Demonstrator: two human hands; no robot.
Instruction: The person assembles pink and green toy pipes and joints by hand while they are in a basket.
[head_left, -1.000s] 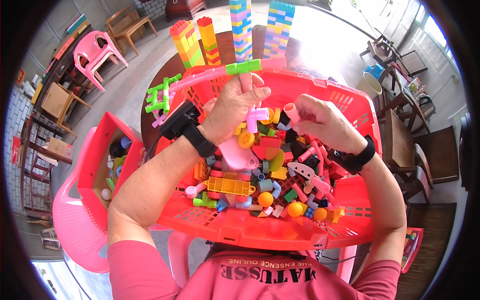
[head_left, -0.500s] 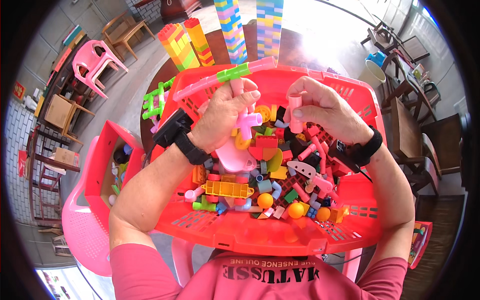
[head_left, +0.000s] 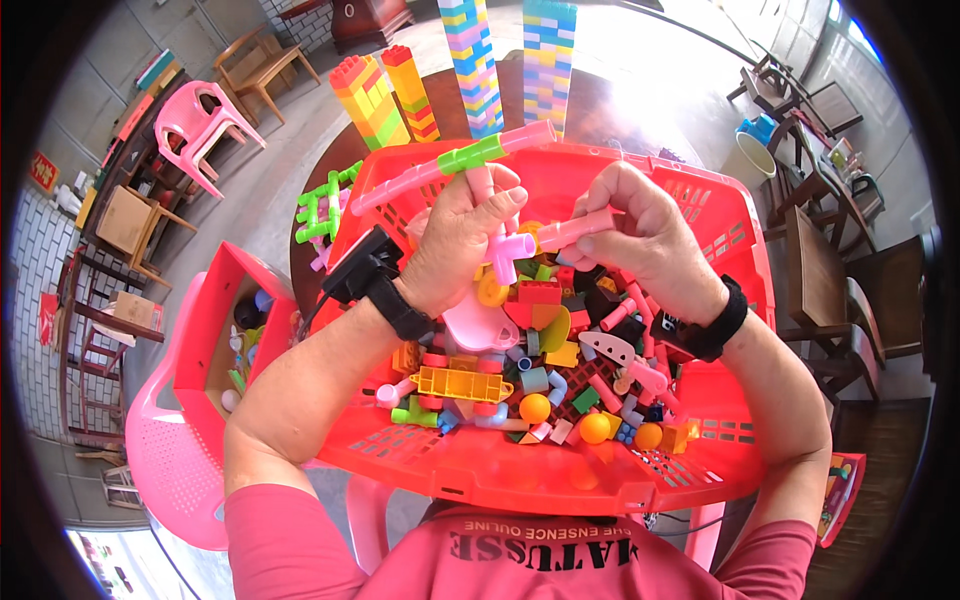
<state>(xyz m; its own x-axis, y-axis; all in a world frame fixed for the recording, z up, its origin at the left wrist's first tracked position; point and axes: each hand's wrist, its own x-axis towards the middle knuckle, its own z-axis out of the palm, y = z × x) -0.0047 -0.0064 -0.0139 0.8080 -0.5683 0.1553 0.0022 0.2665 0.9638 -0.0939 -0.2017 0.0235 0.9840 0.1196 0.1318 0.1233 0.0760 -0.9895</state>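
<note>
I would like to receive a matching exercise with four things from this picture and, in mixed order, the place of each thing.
Things:
1. Short pink tube
2. Joined pink and green pipes
3. Orange balls
4. Block towers

Places:
A. Inside the red basket
B. In the right hand
C. On the table
D. In the left hand

Pairs: 1-B, 2-D, 3-A, 4-C
</note>
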